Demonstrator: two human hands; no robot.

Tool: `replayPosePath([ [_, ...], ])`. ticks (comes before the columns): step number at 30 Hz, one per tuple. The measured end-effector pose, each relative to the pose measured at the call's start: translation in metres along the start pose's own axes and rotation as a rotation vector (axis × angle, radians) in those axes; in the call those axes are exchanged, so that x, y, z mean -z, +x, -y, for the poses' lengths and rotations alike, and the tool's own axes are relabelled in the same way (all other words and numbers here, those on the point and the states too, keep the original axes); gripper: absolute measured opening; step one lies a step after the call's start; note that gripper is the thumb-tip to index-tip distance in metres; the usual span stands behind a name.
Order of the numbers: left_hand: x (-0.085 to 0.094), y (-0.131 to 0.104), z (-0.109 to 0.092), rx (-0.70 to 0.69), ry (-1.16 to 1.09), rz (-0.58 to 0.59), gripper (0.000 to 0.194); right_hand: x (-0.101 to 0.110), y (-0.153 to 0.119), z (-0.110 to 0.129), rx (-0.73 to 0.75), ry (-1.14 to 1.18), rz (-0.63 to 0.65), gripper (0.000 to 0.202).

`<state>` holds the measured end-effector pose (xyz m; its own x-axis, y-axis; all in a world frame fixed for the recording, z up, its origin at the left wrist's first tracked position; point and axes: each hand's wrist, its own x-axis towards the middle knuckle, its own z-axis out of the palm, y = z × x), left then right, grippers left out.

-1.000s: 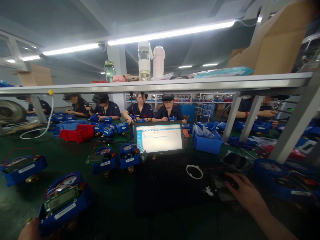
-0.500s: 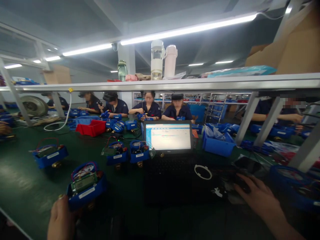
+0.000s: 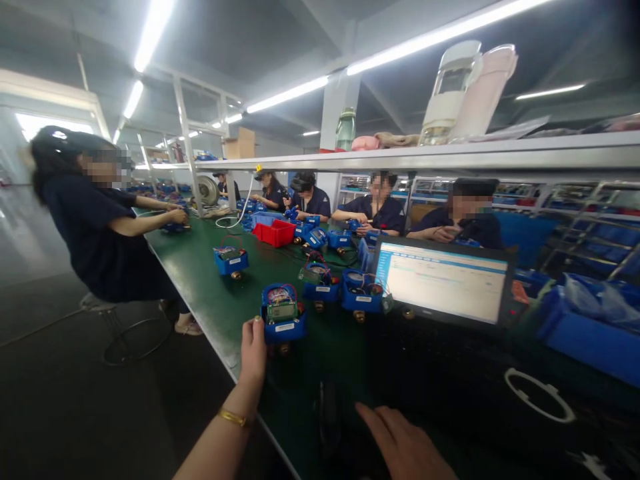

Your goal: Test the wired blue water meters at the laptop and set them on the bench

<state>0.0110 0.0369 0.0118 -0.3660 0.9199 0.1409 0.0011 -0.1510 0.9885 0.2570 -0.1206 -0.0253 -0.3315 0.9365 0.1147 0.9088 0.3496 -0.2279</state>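
My left hand (image 3: 254, 350) grips the left side of a blue meter housing (image 3: 284, 328), whose top holds a green circuit board with a small display and red wires. At the lower middle, my right hand (image 3: 400, 437) is held with its fingers apart and nothing in it, just right of a dark object (image 3: 329, 410) on the table. Two similar blue units (image 3: 320, 288) with wires stand beyond, left of the laptop (image 3: 443, 280), and another (image 3: 231, 261) sits farther left. A white ring (image 3: 540, 395) lies at the right.
A red bin (image 3: 274, 233) and more blue units stand farther back. A blue bin (image 3: 590, 327) holds plastic bags at the right. Bottles (image 3: 450, 93) stand on the overhead shelf (image 3: 400, 157). A co-worker (image 3: 100, 213) sits at the left; others sit across the table.
The view has swung left, bringing the seated co-worker into sight. My right hand has left the mouse at the right and come over beside the dark object. My left hand still holds the blue housing.
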Motion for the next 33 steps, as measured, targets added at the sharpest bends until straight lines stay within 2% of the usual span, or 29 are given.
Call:
replayPosePath([
  [3, 0.000, 0.000, 0.001, 0.015, -0.019, 0.022, 0.050, 0.009, 0.017, 0.025, -0.116, 0.064, 0.181, 0.068],
  [5, 0.000, 0.001, 0.002, 0.020, -0.024, 0.026, 0.048, 0.022, 0.025, 0.041, -0.116, 0.151, 0.211, 0.065],
  [8, 0.000, 0.002, 0.002, 0.021, -0.020, 0.018, 0.047, 0.041, 0.035, 0.059, -0.021, 0.305, 0.100, 0.065],
  [12, 0.000, 0.002, 0.000, 0.026, -0.004, 0.019, 0.045, 0.051, 0.044, 0.068, 0.024, 0.405, -0.043, 0.057],
  [18, 0.002, 0.002, -0.003, 0.032, 0.023, -0.002, 0.053, 0.058, 0.046, 0.068, 0.020, 0.389, -0.049, 0.050],
  [21, 0.003, 0.003, -0.006, 0.017, 0.045, 0.006, 0.070, 0.045, 0.047, 0.062, 0.028, 0.210, -0.029, 0.052],
  [23, 0.004, 0.005, -0.009, -0.041, 0.176, 0.001, 0.075, 0.027, 0.047, 0.051, 0.033, 0.011, -0.021, 0.062],
  [25, 0.003, 0.009, -0.011, -0.115, 0.319, -0.032, 0.071, 0.012, 0.041, 0.034, 0.052, -0.135, -0.030, 0.071],
  [27, 0.002, 0.013, -0.014, -0.188, 0.423, -0.023, 0.068, 0.011, 0.026, 0.011, 0.090, -0.170, -0.070, 0.074],
  [29, 0.002, 0.013, -0.017, -0.209, 0.486, -0.012, 0.069, 0.026, -0.003, -0.020, 0.056, -0.144, -0.172, 0.069],
  [30, 0.002, 0.012, -0.019, -0.204, 0.504, -0.015, 0.070, 0.037, -0.022, -0.039, -0.025, -0.136, -0.258, 0.067],
  [32, 0.002, 0.010, -0.018, -0.192, 0.519, -0.024, 0.068, 0.060, -0.064, -0.088, -0.266, -0.192, -0.491, 0.045],
  [33, 0.002, 0.010, -0.016, -0.195, 0.520, -0.032, 0.066, 0.068, -0.087, -0.115, -0.380, -0.229, -0.602, 0.041],
])
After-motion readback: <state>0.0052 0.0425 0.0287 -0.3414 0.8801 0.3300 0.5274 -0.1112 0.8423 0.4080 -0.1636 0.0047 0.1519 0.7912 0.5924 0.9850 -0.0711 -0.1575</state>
